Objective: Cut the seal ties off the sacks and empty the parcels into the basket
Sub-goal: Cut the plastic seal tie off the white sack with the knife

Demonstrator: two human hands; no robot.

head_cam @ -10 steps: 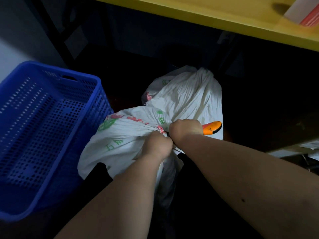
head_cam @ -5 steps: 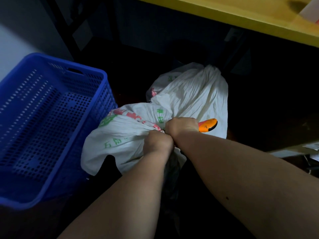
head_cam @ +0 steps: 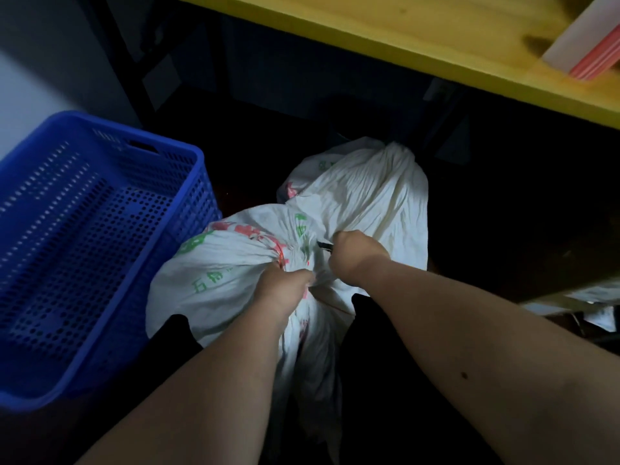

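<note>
A white sack [head_cam: 218, 266] with green and red print lies on the dark floor in front of me. My left hand [head_cam: 285, 286] grips its gathered neck, where a thin red seal tie [head_cam: 281, 255] circles the bunched cloth. My right hand [head_cam: 355, 256] is closed round a cutter; only its dark tip [head_cam: 324, 245] shows, pointing left at the neck just right of the tie. A second white sack [head_cam: 372, 196] lies behind the first. The blue perforated basket [head_cam: 198, 169] stands at the left with nothing in it.
A yellow wooden table edge [head_cam: 402, 52] runs overhead at the top, with a white and red packet [head_cam: 583, 48] on it. Under it the floor is dark. A pale wall [head_cam: 33, 75] is at the far left. Papers [head_cam: 597, 297] lie at the right.
My right hand has turned, so the cutter's orange handle is hidden and its dark tip now points at the sack's neck. The red tie has come into view. My left hand keeps its hold.
</note>
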